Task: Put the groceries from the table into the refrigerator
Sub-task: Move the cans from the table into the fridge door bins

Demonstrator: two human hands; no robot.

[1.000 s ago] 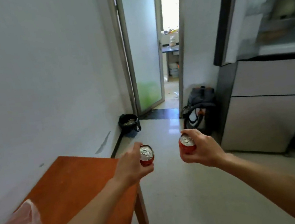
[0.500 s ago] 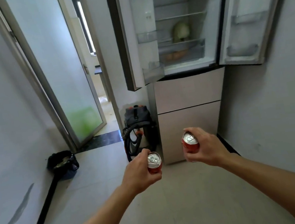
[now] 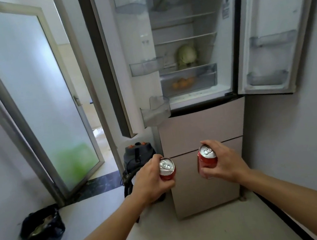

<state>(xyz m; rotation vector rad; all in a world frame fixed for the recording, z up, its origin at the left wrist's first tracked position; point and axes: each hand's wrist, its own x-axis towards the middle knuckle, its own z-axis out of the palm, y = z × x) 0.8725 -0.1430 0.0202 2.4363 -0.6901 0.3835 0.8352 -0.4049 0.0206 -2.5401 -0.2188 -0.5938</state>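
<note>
The refrigerator (image 3: 201, 128) filled the upper centre of the frame. Both upper doors, the left door (image 3: 113, 65) and the right door (image 3: 266, 23), stood swung wide, I judged so that I could load without freeing a hand. Its wire shelves were mostly bare. A cabbage (image 3: 186, 56) sat on the lowest one, and some oranges (image 3: 183, 82) lay in the clear drawer beneath.

At lower centre my left hand (image 3: 149, 180) and right hand (image 3: 224, 161) were held out side by side and apart. Each had its fingers (image 3: 207, 143) wrapped round the body of a red drink can. The left can (image 3: 167, 168) and the right can (image 3: 207, 159) were both upright with their pull-tab tops facing me. I judged that carrying one in each hand halved the trips and that keeping them level made them easy to stand on a shelf. Both were in the air in front of the lower drawers, well below the open compartment.

Against the frame half a second earlier, the refrigerator loomed larger and more central, the orange table corner had dropped out of the lower left, and my grips on the cans were unchanged.
</note>
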